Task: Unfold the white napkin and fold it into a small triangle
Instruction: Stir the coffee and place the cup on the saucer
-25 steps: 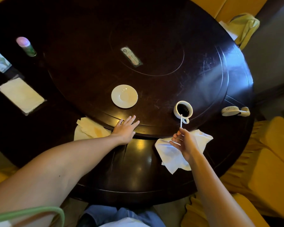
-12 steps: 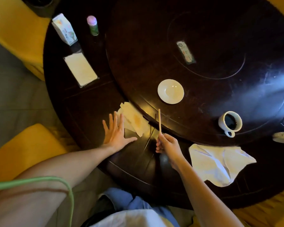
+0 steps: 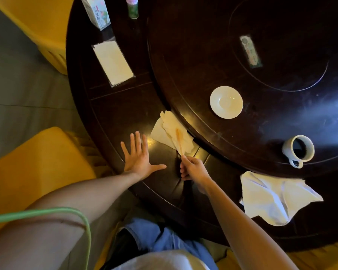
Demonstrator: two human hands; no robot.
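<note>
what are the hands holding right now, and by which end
The right hand pinches a thin wooden stick by its near end. The left hand lies flat, holding nothing.

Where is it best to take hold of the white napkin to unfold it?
Probably the pointed corner of the white napkin, coming from the right. It sticks out flat and free on the table, while the middle is creased.
</note>
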